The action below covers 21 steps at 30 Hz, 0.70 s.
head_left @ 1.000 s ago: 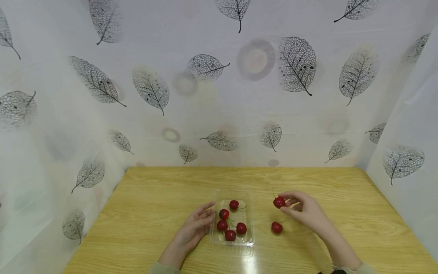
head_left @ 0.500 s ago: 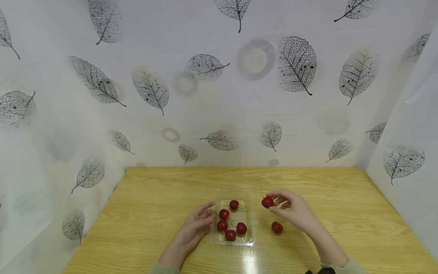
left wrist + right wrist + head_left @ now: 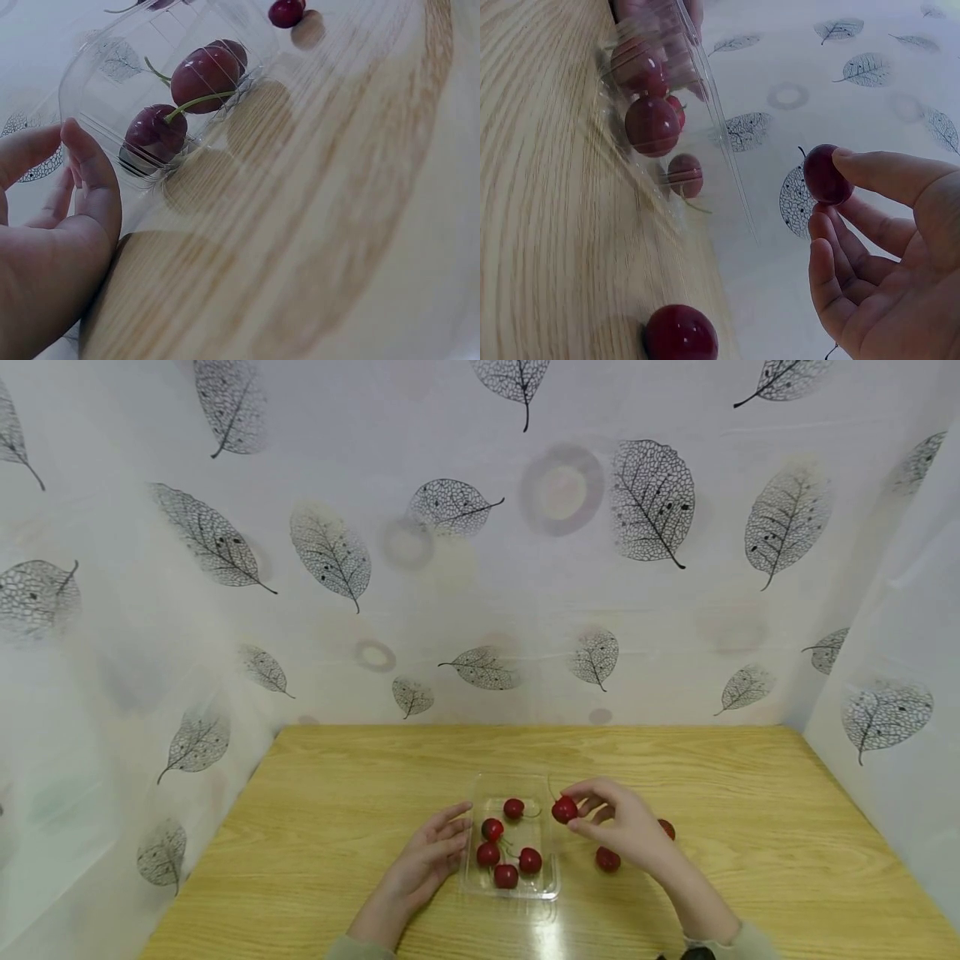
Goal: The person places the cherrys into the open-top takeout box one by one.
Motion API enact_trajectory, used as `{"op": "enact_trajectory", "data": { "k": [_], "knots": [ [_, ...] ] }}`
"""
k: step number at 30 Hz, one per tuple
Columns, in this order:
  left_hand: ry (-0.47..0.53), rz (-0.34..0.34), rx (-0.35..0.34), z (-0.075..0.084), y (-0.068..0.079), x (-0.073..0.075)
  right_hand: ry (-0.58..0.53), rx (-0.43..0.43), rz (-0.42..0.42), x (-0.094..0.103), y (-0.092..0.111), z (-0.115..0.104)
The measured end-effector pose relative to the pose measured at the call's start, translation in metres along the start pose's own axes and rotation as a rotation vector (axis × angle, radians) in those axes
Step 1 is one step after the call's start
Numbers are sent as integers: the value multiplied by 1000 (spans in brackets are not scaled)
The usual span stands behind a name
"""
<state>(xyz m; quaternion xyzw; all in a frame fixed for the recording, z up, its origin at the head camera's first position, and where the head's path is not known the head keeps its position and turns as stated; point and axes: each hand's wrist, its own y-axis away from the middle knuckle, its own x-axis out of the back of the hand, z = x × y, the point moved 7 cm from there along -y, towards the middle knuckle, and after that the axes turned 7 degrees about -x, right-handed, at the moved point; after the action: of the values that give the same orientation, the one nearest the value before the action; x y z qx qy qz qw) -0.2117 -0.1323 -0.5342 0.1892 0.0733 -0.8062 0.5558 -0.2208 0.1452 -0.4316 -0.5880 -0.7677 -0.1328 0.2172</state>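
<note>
My right hand (image 3: 622, 831) pinches a dark red cherry (image 3: 565, 810) between thumb and fingertips, its stem pointing up. In the right wrist view, the cherry (image 3: 829, 175) hangs above table height, beside the container. A clear plastic container (image 3: 543, 893) stands on the table with several cherries in it, including one cherry (image 3: 513, 808) at its far end. My left hand (image 3: 423, 860) rests at the container's left side, fingers loosely extended. The left wrist view has the fingertips (image 3: 71, 131) against or very near the clear wall; actual contact is hard to tell.
A loose cherry (image 3: 608, 859) lies on the wooden table (image 3: 337, 777), right of the container. Another red fruit (image 3: 667, 829) shows partly behind my right wrist; its kind is unclear. A leaf-patterned sheet (image 3: 525, 593) surrounds the table's back and sides.
My right hand has carried the cherry leftward to the container's right rim. A red fruit has come into sight behind that wrist. The left hand and container have stayed put.
</note>
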Motion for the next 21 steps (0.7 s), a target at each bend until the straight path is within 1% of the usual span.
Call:
{"op": "enact_trajectory", "data": {
  "k": [9, 16, 21],
  "knots": [
    [-5, 10, 7, 0, 1, 0, 21, 64, -45, -16, -4, -6],
    [-7, 10, 9, 1, 0, -1, 15, 61, -96, -27, -5, -8],
    [12, 6, 4, 0, -1, -1, 12, 69, -113, -34, -6, -6]
  ]
}}
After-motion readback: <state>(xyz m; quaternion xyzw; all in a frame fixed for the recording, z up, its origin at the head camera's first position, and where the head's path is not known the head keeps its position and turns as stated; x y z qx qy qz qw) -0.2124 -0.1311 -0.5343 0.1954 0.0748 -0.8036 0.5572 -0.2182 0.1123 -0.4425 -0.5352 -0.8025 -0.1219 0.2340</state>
